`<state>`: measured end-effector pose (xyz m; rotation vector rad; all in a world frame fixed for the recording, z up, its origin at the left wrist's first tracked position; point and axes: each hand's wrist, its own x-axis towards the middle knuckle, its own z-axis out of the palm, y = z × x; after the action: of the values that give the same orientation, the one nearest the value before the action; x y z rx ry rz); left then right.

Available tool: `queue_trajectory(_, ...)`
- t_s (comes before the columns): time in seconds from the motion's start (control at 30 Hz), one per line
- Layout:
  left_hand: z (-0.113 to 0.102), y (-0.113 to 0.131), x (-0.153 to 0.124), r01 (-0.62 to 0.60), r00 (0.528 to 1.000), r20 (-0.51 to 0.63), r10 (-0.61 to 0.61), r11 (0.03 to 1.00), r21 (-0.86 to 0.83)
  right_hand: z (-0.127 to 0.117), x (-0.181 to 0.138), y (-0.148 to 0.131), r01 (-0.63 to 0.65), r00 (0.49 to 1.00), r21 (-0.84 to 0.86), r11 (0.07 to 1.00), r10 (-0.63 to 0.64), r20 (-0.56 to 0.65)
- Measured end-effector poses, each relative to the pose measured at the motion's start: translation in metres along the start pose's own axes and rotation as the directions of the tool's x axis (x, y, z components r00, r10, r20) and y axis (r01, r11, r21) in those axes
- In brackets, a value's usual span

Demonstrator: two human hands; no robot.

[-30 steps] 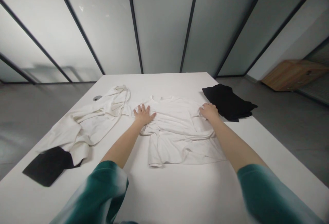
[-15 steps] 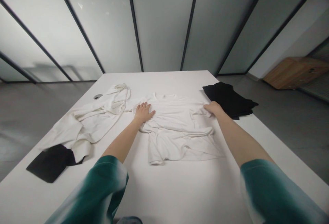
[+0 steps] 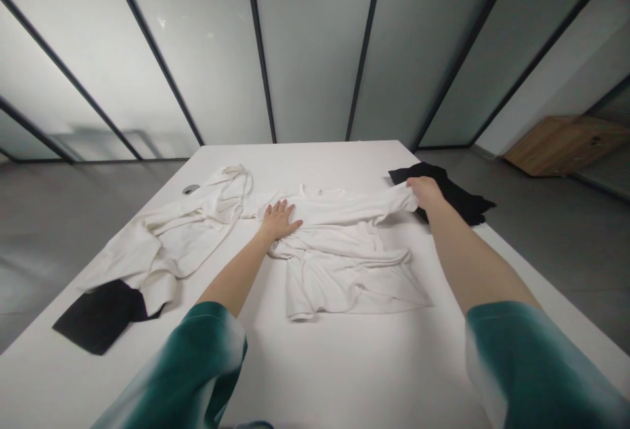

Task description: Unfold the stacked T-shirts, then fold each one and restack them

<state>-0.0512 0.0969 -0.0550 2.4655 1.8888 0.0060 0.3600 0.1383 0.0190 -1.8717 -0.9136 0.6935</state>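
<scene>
A white T-shirt (image 3: 339, 252) lies crumpled in the middle of the white table (image 3: 344, 376). My left hand (image 3: 278, 218) presses flat on its left shoulder, fingers spread. My right hand (image 3: 424, 191) is closed on the shirt's right sleeve (image 3: 396, 201) and holds it stretched out to the right, just over the edge of a folded black garment (image 3: 455, 194).
A second white garment (image 3: 182, 229) sprawls on the table's left side, partly over a black cloth (image 3: 96, 314) near the left edge. A small round grommet (image 3: 189, 189) sits behind it. A wooden cabinet (image 3: 561, 143) stands on the floor at right. Glass wall panels rise behind the table.
My right hand has gripped the shirt's right sleeve and pulled it outward to the right, stretching the upper part of the shirt. My left hand stayed pressed on the left shoulder.
</scene>
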Motion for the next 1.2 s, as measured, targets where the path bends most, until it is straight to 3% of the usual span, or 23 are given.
queue_trajectory(0.1,0.001,-0.001,0.001,0.001,1.000,0.023,-0.001,1.000,-0.009,0.015,-0.018,-0.016,0.098,0.987,0.005,0.995,-0.098,0.125)
queue_trajectory(0.2,0.001,-0.001,0.001,-0.002,1.000,0.019,0.002,1.000,-0.008,0.034,-0.036,-0.030,0.193,0.899,0.118,0.974,-0.223,0.377)
queue_trajectory(0.27,0.001,-0.001,0.001,-0.007,1.000,0.016,0.007,1.000,-0.005,0.046,-0.043,-0.033,0.228,0.865,0.163,0.960,-0.276,0.419)
queue_trajectory(0.3,0.001,-0.001,0.000,-0.007,1.000,0.015,0.007,1.000,-0.005,0.051,-0.045,-0.031,0.237,0.876,0.141,0.961,-0.274,0.396)
queue_trajectory(0.43,-0.001,0.000,0.000,0.007,1.000,0.018,-0.007,1.000,-0.010,0.070,-0.050,-0.007,0.303,0.915,-0.243,0.921,-0.210,0.344)
queue_trajectory(0.53,-0.002,0.002,0.000,0.009,1.000,0.029,-0.009,1.000,-0.007,0.081,-0.056,0.019,0.427,0.887,-0.536,0.729,-0.221,0.406)
queue_trajectory(0.63,-0.004,0.003,0.002,0.019,0.998,0.064,-0.019,1.000,-0.005,0.085,-0.060,0.034,0.511,0.856,-0.661,0.549,-0.253,0.451)
queue_trajectory(0.7,-0.004,0.004,0.004,0.030,0.995,0.093,-0.030,1.000,-0.005,0.085,-0.057,0.037,0.508,0.860,-0.700,0.502,-0.244,0.449)
queue_trajectory(0.9,-0.005,0.007,0.022,0.066,0.988,0.139,-0.062,0.997,-0.027,0.077,-0.025,0.039,0.399,0.917,-0.701,0.591,-0.275,0.290)
queue_trajectory(0.97,-0.009,0.010,0.030,0.099,0.991,0.095,-0.094,0.994,-0.044,0.076,-0.016,0.038,0.355,0.932,-0.684,0.637,-0.300,0.205)
queue_trajectory(1.1,-0.024,0.022,0.050,0.130,0.980,-0.141,-0.139,0.989,-0.073,0.086,-0.008,0.029,0.483,0.868,-0.563,0.671,-0.452,0.206)
queue_trajectory(1.2,-0.032,0.029,0.070,0.070,0.982,-0.168,-0.084,0.993,-0.091,0.101,-0.005,0.016,0.558,0.830,-0.486,0.673,-0.466,0.307)
